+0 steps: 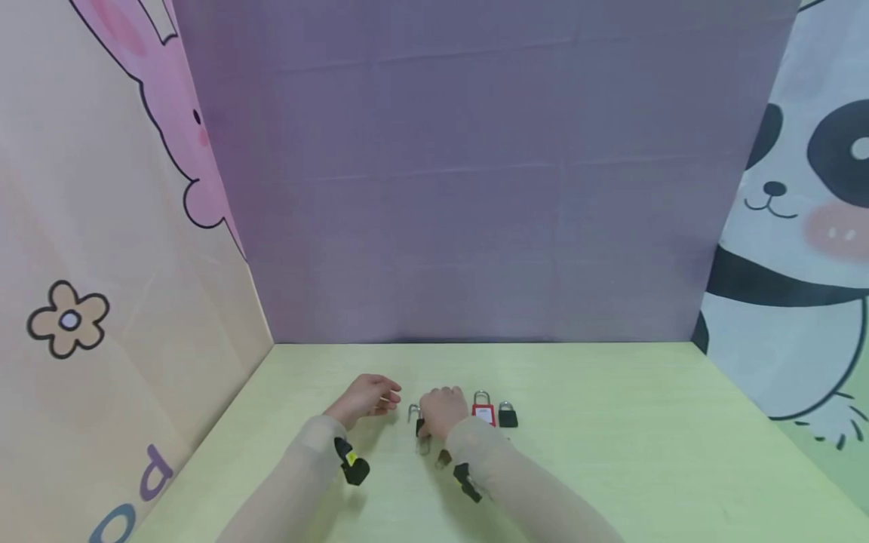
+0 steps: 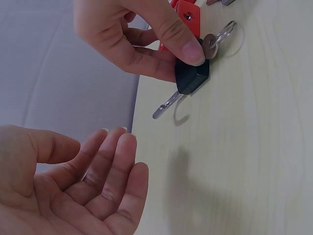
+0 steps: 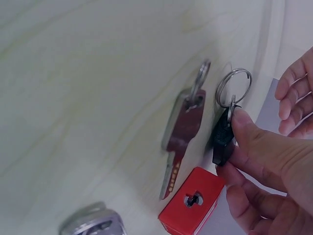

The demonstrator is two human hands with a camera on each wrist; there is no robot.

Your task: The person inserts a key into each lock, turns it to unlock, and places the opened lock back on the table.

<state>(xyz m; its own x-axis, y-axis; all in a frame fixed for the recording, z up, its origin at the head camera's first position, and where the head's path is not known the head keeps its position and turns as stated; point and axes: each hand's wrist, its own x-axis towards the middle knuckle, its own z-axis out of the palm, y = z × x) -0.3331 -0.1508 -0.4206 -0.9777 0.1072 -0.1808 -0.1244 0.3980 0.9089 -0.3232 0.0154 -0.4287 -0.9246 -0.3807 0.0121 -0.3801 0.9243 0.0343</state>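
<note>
Black lock [image 2: 193,76] left of red lock [image 1: 483,414] was prob hefty, stiff, best held by body; R hand [image 1: 443,412] pinched it, L hand [image 1: 366,398] had loosely bent fingers.

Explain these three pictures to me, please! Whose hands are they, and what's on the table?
There's no robot here, just a person working bare-handed. The wide picture looks forward and down from the person's head. The close-up ones come from the left and right wrists. On the pale wood-patterned table lie a red padlock with a white label and silver loop, a small black padlock with a silver loop, and a brownish metal key with a ring. The right hand holds another black padlock with its silver loop open; a second key with a round ring seems to sit in its bottom. The left hand is empty.
</note>
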